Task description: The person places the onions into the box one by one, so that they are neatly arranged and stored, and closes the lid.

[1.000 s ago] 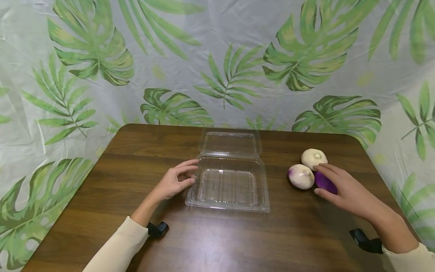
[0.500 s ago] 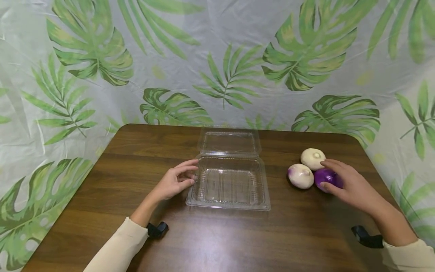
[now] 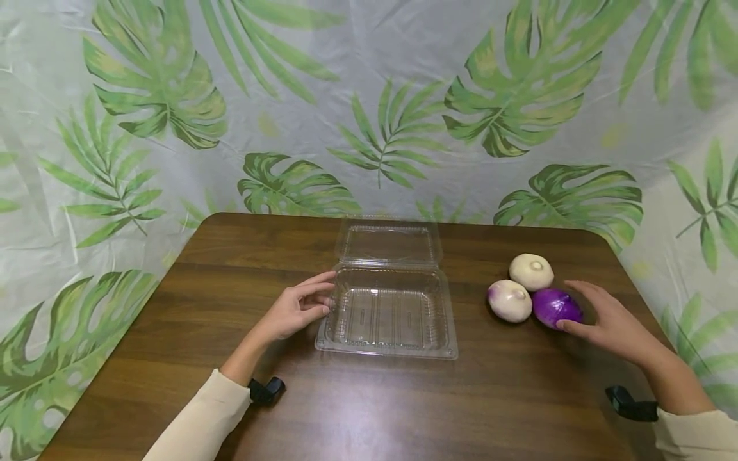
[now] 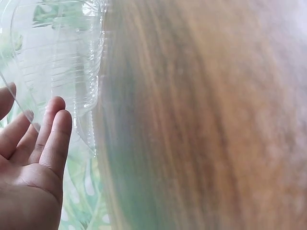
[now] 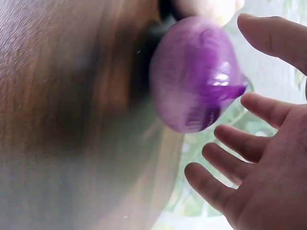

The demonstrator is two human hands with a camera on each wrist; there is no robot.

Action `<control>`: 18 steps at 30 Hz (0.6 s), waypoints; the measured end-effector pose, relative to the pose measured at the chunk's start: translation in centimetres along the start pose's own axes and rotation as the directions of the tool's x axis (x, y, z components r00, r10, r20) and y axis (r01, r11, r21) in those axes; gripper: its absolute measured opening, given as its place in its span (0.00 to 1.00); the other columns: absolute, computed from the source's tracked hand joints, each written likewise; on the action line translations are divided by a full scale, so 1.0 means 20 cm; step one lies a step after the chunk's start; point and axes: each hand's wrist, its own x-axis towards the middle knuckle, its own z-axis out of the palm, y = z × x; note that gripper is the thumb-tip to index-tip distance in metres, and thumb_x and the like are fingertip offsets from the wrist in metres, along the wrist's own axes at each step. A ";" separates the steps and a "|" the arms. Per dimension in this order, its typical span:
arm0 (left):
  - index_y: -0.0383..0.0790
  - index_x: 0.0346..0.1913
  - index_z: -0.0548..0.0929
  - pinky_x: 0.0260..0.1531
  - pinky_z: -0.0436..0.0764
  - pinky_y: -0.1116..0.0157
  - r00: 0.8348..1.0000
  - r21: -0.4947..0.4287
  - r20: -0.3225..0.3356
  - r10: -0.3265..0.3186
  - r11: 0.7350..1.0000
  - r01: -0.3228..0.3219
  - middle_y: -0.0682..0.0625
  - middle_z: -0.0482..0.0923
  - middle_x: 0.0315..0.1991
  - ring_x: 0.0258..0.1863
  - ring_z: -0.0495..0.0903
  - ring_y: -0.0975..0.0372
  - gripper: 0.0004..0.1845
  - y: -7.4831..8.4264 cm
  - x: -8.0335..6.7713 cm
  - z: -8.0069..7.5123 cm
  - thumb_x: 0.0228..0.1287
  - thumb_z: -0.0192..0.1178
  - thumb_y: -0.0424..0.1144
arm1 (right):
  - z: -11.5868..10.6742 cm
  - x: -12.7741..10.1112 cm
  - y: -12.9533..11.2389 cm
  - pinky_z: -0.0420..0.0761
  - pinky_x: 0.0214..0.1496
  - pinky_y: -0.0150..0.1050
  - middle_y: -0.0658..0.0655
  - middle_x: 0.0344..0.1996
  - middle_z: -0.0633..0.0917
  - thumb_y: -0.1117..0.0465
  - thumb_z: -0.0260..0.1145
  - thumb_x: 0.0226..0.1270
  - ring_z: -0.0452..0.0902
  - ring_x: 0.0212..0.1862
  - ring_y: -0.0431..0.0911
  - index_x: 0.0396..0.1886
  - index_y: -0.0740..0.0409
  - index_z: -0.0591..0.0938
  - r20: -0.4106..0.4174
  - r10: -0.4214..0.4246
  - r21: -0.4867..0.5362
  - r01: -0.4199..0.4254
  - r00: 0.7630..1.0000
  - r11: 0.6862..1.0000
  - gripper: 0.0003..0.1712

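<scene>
A clear plastic clamshell container (image 3: 386, 314) lies open in the middle of the brown table (image 3: 184, 301), its lid (image 3: 389, 242) folded back. My left hand (image 3: 296, 310) rests at the container's left rim with its fingers relaxed; the left wrist view shows the straight fingers (image 4: 48, 134) against the clear container edge (image 4: 72, 81). To the right lie a purple onion (image 3: 555, 307) and two white, purple-tinged turnips (image 3: 510, 300) (image 3: 531, 271). My right hand (image 3: 608, 320) is open just right of the onion. In the right wrist view its spread fingers (image 5: 240, 148) cup around the purple onion (image 5: 194, 76) without gripping it.
A leaf-print curtain (image 3: 380, 109) hangs behind and beside the table. The table's rounded back corners and right edge (image 3: 634, 282) lie close to the vegetables. Black wrist straps (image 3: 268, 388) (image 3: 630, 403) show at both sleeves.
My right hand has slid off the top of the purple onion to its right side, uncovering it. The left hand and the container have stayed put.
</scene>
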 end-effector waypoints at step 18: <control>0.19 0.64 0.70 0.51 0.83 0.75 1.000 -0.025 0.001 0.000 1.000 0.000 0.35 0.59 0.76 0.54 0.79 0.38 0.26 -0.02 0.00 -0.01 0.63 0.59 0.22 | 0.05 0.00 0.09 0.84 0.48 0.57 0.82 0.66 0.65 0.55 0.71 0.63 0.67 0.61 0.78 0.75 0.67 0.58 0.149 0.120 0.144 -0.142 0.982 0.979 0.47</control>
